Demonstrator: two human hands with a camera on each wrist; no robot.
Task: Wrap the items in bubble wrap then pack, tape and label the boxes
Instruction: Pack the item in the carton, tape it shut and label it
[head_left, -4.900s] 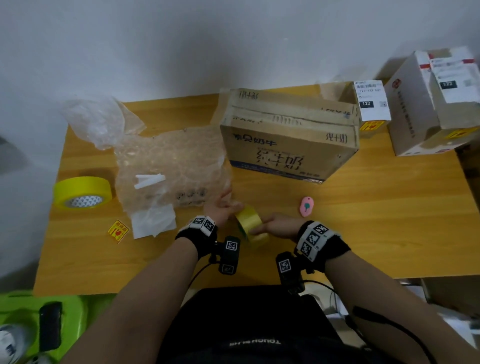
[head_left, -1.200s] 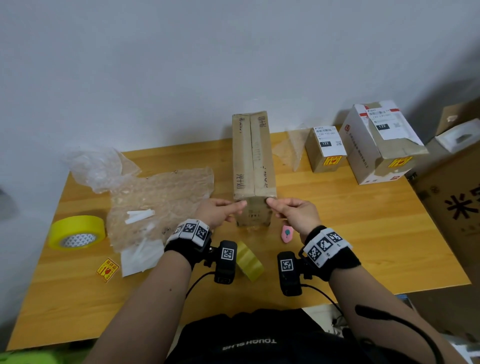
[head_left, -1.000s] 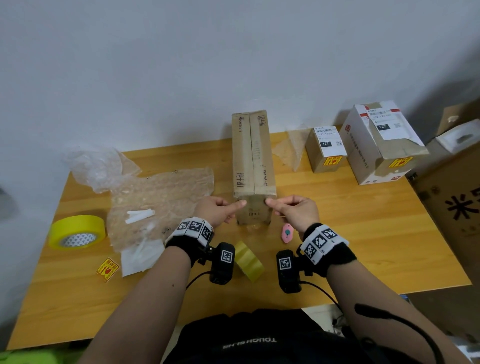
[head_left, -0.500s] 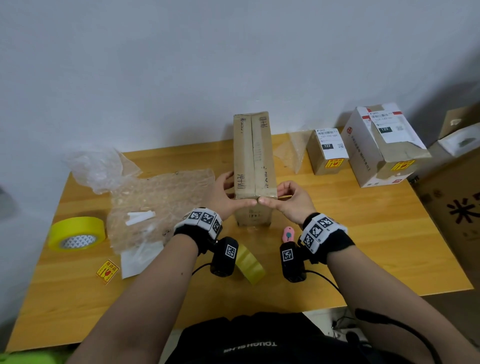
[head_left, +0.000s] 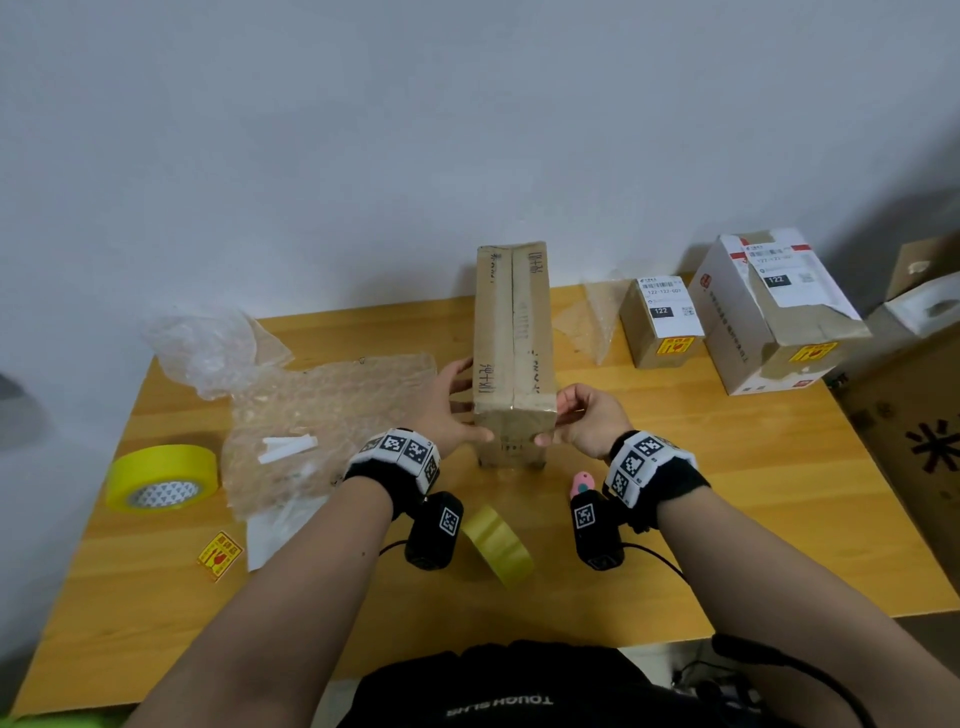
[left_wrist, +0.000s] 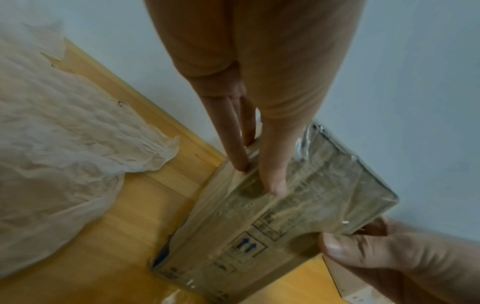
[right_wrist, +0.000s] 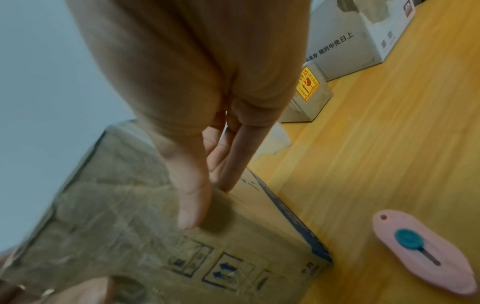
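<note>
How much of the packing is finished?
Done: the small box and the white box wear labels. In hand: the left hand and right hand press shiny tape onto the tall box. To do: no label shows on it; a yellow sticker waits on the table.

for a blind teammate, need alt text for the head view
A person's left grip and right grip press the near end of a tall taped box standing on a wooden table. Bubble wrap, two yellow tape rolls, a pink cutter and two labelled boxes lie around it.
</note>
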